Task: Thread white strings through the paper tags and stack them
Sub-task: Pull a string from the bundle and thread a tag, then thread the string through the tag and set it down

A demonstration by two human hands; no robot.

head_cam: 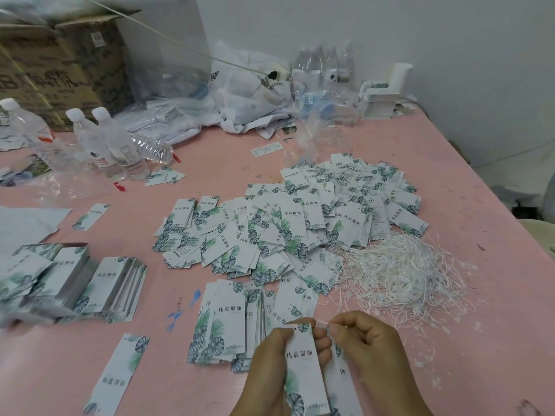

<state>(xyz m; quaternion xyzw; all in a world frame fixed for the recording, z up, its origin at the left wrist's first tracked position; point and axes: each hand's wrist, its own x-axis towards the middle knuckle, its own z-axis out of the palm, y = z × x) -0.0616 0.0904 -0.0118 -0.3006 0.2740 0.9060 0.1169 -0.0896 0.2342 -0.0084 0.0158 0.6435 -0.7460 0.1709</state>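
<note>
Leaf-printed white paper tag reading "玮宸服饰" in the left hand's grip, right hand at three o'clock pinching a thin white string.

My small packing workroom, pink worktop heaped with printed tags, loose strings, cardboard box upper left

pink table, white walls

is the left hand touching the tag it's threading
Touching. The head view shows the left hand gripping the tag, thumb and fingers wrapped round its edges.
</note>
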